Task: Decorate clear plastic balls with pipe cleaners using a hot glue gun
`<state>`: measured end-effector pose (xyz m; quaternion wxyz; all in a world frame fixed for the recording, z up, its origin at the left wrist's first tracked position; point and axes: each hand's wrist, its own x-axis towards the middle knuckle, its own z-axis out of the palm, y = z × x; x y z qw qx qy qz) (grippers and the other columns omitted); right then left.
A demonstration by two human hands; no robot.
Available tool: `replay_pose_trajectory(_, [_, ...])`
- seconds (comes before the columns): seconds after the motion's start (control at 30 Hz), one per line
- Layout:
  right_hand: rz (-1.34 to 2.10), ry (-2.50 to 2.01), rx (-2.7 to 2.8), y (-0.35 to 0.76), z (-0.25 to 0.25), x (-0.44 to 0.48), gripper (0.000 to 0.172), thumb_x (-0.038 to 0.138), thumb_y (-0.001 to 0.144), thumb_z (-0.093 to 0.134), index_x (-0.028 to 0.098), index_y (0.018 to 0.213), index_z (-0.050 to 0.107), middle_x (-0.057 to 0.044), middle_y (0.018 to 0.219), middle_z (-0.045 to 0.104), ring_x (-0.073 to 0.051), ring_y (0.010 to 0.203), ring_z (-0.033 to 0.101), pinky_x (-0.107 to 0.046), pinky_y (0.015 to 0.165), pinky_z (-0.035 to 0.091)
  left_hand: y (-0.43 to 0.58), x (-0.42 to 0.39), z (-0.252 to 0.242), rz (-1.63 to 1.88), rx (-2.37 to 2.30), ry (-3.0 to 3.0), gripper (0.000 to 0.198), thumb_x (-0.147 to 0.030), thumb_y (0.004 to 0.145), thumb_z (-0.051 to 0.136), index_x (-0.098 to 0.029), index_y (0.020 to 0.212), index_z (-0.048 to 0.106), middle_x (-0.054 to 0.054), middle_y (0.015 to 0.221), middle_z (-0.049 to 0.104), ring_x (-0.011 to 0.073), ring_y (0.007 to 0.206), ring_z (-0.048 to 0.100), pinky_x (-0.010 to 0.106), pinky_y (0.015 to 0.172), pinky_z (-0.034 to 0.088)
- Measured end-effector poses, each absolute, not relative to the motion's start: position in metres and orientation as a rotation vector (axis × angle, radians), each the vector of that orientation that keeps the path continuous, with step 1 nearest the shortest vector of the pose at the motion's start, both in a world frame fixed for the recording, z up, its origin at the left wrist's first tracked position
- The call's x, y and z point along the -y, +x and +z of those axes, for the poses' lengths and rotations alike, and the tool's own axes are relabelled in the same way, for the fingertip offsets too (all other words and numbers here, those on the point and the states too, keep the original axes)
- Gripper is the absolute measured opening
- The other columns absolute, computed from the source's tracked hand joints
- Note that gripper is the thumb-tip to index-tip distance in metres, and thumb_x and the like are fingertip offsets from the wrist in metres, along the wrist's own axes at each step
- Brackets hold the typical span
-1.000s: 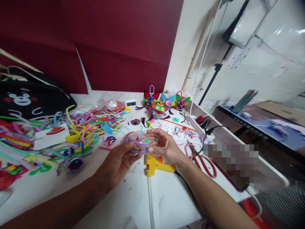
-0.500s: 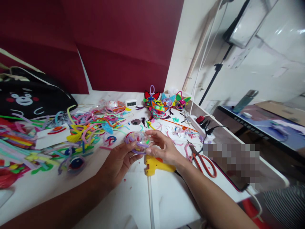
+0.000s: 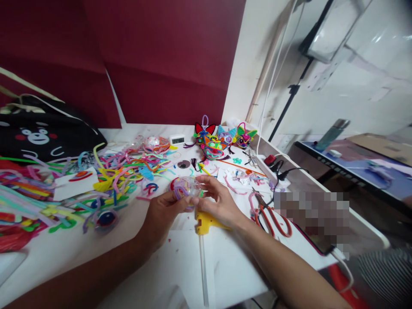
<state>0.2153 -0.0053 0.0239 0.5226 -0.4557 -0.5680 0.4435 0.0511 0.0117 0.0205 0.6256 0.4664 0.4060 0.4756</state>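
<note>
Between my two hands I hold a clear plastic ball wound with purple, red and other coloured pipe cleaners, raised over the white table. My left hand grips its left and near side, the thumb pressed on the front. My right hand closes on its right side, thumb and fingertips against the plastic. Just under my right hand lies a yellow hot glue gun, partly hidden, with a glue stick pointing toward me.
Loose pipe cleaners heap up at left, near a black bag. Finished cat-like ornaments stand at the back by a small digital clock. Orange-handled pliers, a power strip and a phone lie at right.
The ball has turned slightly in my hands, and my left thumb has shifted right along its front toward my right thumb. The camera view has moved a little.
</note>
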Motion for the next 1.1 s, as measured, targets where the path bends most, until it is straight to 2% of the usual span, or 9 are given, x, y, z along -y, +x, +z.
replay_pose_trajectory(0.2, [1.060,-1.062,1.402,0.217,0.023,0.004,0.051,0.034,0.069,0.074,0.021,0.115,0.057,-0.008,0.118,0.064,-0.024,0.105,0.062,-0.037,0.086,0.047,0.054,-0.010,0.025,1.111,-0.959,1.032,0.021,-0.023,0.057,0.086,-0.016,0.076,0.079,0.004,0.074,0.077,0.0209,0.072,0.071,0.032,0.068,0.061])
replay_pose_trajectory(0.47, [1.090,-1.044,1.351,0.216,0.020,0.003,0.050,0.031,0.067,0.076,0.021,0.113,0.058,-0.007,0.108,0.066,-0.023,0.100,0.062,-0.035,0.082,0.047,0.054,-0.009,0.024,1.109,-0.960,1.023,0.021,-0.023,0.057,0.085,-0.017,0.077,0.079,0.004,0.076,0.078,0.0208,0.074,0.071,0.032,0.070,0.061])
replay_pose_trajectory(0.67, [1.222,-1.040,1.204,0.210,0.020,0.003,0.051,0.028,0.062,0.076,0.023,0.109,0.056,-0.005,0.102,0.066,-0.019,0.085,0.063,-0.031,0.068,0.050,0.054,-0.008,0.022,1.117,-0.966,1.004,0.021,-0.023,0.057,0.086,-0.017,0.075,0.079,0.004,0.076,0.078,0.0211,0.075,0.072,0.033,0.071,0.061])
replay_pose_trajectory(0.83, [1.298,-1.028,1.105,0.207,0.023,0.006,0.055,0.026,0.059,0.080,0.024,0.108,0.056,-0.002,0.096,0.067,-0.015,0.074,0.062,-0.028,0.066,0.051,0.056,-0.007,0.022,1.135,-0.962,0.994,0.020,-0.024,0.057,0.086,-0.017,0.075,0.079,0.003,0.076,0.078,0.0210,0.075,0.072,0.033,0.072,0.061])
replay_pose_trajectory(0.93, [1.301,-1.017,1.079,0.206,0.024,0.007,0.057,0.026,0.057,0.082,0.025,0.108,0.056,-0.001,0.097,0.066,-0.015,0.077,0.062,-0.028,0.067,0.052,0.058,-0.005,0.024,1.162,-0.949,0.988,0.020,-0.024,0.057,0.087,-0.017,0.075,0.079,0.004,0.077,0.078,0.0224,0.078,0.072,0.034,0.073,0.061])
replay_pose_trajectory(1.1, [1.291,-0.982,1.045,0.206,0.024,0.006,0.062,0.022,0.056,0.079,0.027,0.112,0.054,-0.003,0.115,0.063,-0.018,0.090,0.065,-0.029,0.072,0.054,0.059,0.000,0.028,1.175,-0.888,0.990,0.019,-0.027,0.063,0.085,-0.017,0.078,0.079,0.005,0.081,0.079,0.0246,0.084,0.073,0.037,0.078,0.061])
